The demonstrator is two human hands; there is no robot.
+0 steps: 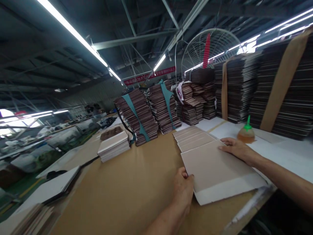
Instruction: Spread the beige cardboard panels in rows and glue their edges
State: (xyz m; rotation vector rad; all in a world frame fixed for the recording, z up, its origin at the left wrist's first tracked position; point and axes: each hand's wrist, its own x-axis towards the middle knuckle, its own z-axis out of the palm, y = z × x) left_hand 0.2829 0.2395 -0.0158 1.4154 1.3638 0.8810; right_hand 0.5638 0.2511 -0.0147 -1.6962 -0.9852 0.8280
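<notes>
A beige rectangular sheet [217, 163] with a paler strip along its near edge lies before me on the table. My left hand [183, 186] grips its left edge, thumb on top and fingers curled beneath. At the far right edge my right hand [233, 149] holds the same sheet, thumb and fingers closed about the border. Just beyond it, several similar sheets [193, 138] lie overlapped in a fanned row, their edges stepping away from me. Whether the held sheet is one layer or more I cannot tell.
A glue bottle [246, 133] with a green nozzle stands right of my right hand. Tall strapped stacks [139, 114] of dark sheets line the table's back, with more stacks [234, 88] at right. A lower pile [114, 146] sits at left on the brown tabletop [127, 189].
</notes>
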